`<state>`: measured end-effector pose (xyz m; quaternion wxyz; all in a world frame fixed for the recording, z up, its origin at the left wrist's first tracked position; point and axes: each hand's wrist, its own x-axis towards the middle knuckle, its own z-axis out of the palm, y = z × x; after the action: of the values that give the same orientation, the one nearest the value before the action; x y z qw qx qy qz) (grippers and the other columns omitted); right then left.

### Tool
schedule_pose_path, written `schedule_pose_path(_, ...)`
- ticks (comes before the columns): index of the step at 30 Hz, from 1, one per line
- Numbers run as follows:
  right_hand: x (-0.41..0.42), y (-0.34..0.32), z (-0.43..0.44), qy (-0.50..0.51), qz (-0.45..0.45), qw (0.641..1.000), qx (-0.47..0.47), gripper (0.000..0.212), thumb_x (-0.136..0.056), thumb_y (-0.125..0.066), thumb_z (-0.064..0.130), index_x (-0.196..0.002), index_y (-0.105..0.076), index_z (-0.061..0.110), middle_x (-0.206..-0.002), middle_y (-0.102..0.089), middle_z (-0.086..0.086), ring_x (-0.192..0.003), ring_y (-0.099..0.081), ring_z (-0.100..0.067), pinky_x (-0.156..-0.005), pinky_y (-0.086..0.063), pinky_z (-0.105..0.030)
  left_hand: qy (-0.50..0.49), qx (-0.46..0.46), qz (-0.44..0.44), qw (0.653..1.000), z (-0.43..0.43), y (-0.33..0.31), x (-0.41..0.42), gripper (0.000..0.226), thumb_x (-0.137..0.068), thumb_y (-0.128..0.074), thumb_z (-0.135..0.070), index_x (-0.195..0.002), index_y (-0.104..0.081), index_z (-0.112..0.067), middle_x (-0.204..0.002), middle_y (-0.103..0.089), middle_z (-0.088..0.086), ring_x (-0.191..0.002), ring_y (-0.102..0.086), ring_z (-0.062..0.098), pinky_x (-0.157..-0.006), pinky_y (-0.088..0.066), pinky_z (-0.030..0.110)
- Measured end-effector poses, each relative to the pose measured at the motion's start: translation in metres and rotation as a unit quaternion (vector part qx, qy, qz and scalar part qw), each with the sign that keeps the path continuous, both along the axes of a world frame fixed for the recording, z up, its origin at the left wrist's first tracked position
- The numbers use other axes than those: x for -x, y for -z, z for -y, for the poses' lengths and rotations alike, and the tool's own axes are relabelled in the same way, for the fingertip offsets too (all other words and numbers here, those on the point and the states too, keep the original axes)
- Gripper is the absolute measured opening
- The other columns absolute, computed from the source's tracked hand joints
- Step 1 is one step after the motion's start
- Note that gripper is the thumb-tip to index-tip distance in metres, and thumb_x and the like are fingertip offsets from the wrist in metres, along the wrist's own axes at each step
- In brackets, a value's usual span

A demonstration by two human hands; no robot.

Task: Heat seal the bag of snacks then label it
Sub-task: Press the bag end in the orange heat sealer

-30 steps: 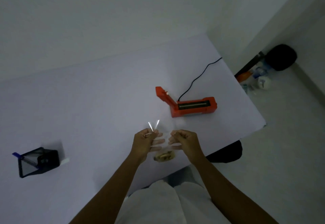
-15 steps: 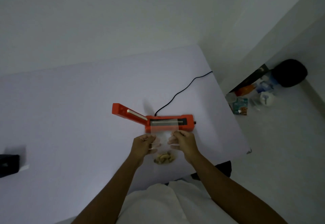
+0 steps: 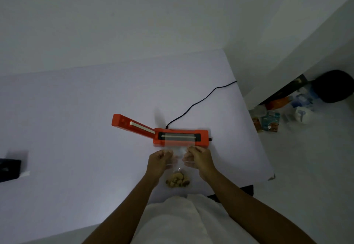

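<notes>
Closest to the person, the snacks (image 3: 177, 180) sat bunched at the bottom of the clear bag (image 3: 177, 164), just behind the two grips. The left hand (image 3: 160, 162) and right hand (image 3: 200, 160) were each pinched shut on a side of the bag, a bit below its open top, with the plastic stretched flat between them. Just past the fingertips, the mouth of the bag looked like it was already draped over the sealing strip of the orange heat sealer (image 3: 181, 138), whose lid (image 3: 133, 126) stood swung up and off to the left of the grip. If I were doing this step, I'd keep the film taut and wrinkle-free, square to the strip, with the snacks shaken well back so nothing sits under the bar, then free one hand to press the lid down. Further out, the black cord (image 3: 199, 102) ran away across the white table (image 3: 76, 119). The label part wasn't started yet, far as I could tell.
</notes>
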<state>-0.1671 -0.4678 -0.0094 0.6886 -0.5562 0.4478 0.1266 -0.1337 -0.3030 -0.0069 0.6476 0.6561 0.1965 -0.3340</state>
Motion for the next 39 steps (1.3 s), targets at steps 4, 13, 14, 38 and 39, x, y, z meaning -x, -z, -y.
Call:
schedule_pose_path(4,0.0,-0.001,0.003,-0.013,-0.006,1.0,-0.002,0.018,-0.093,-0.059,0.014,-0.095,-0.069,-0.001,-0.078,-0.072,-0.016,-0.074,-0.072,-0.029,-0.076,-0.06,-0.044,-0.016,0.001,-0.012,1.0,0.005,0.0,0.002,0.017,-0.093,-0.061,-0.015,-0.096,-0.071,0.0,-0.09,-0.076,0.014,-0.083,-0.073,0.031,-0.071,-0.061,0.038)
schedule_pose_path(13,0.002,0.002,0.01,-0.024,-0.012,1.0,-0.008,0.018,-0.092,-0.058,0.013,-0.093,-0.069,-0.001,-0.081,-0.073,-0.018,-0.076,-0.073,-0.031,-0.076,-0.06,-0.048,-0.017,-0.011,-0.025,0.999,0.007,0.003,0.002,0.021,-0.096,-0.057,-0.017,-0.098,-0.07,0.0,-0.092,-0.076,0.013,-0.084,-0.073,0.03,-0.07,-0.061,0.039)
schedule_pose_path(14,0.003,0.002,0.01,-0.023,-0.011,1.0,-0.008,0.018,-0.091,-0.058,0.013,-0.093,-0.069,-0.001,-0.081,-0.073,-0.018,-0.077,-0.073,-0.031,-0.076,-0.06,-0.048,-0.014,-0.013,-0.024,1.0,0.007,0.004,0.002,0.023,-0.097,-0.056,-0.018,-0.099,-0.07,0.0,-0.093,-0.076,0.013,-0.085,-0.073,0.03,-0.072,-0.061,0.04)
schedule_pose_path(38,0.006,0.003,0.006,-0.024,-0.015,1.0,0.013,0.023,-0.092,-0.063,0.019,-0.092,-0.07,-0.003,-0.08,-0.072,-0.018,-0.072,-0.073,-0.03,-0.072,-0.061,-0.048,-0.024,-0.033,-0.049,0.998,0.002,0.006,-0.007,0.021,-0.095,-0.059,-0.019,-0.094,-0.072,-0.002,-0.088,-0.075,0.015,-0.081,-0.073,0.034,-0.061,-0.059,0.035)
schedule_pose_path(39,0.007,0.003,0.006,-0.023,-0.015,1.0,0.014,0.023,-0.092,-0.064,0.019,-0.092,-0.07,-0.003,-0.079,-0.072,-0.018,-0.072,-0.073,-0.03,-0.07,-0.061,-0.047,-0.024,-0.034,-0.05,0.998,0.002,0.006,-0.007,0.021,-0.095,-0.059,-0.019,-0.093,-0.072,-0.002,-0.088,-0.075,0.015,-0.08,-0.073,0.034,-0.061,-0.059,0.035)
